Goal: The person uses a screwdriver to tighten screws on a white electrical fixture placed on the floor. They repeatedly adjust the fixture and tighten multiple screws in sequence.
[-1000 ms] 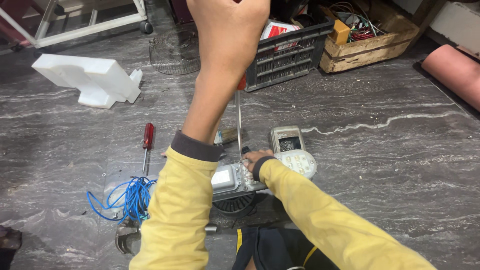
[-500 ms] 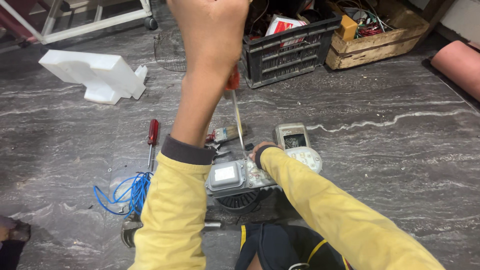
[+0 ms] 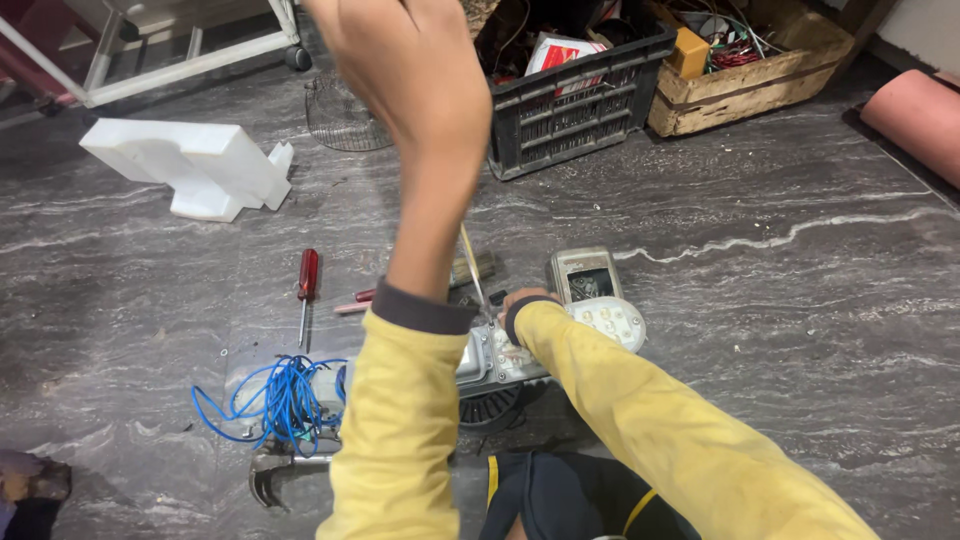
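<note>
my left hand [image 3: 420,70], fist closed high at top centre, holds the long screwdriver [image 3: 472,268] running steeply down to the motor [image 3: 490,362] my right hand [image 3: 522,302] grips below.

It looks like a repair workshop. A red screwdriver [image 3: 308,280], a hammer [image 3: 275,474] and blue wire [image 3: 275,398] lie on the stone floor [image 3: 780,330]. Crates [image 3: 580,105] hold parts.

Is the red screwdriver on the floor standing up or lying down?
Lying down. The red screwdriver lies flat on the grey floor, handle away from the person, beside the blue wire bundle, with no hand touching it.
</note>
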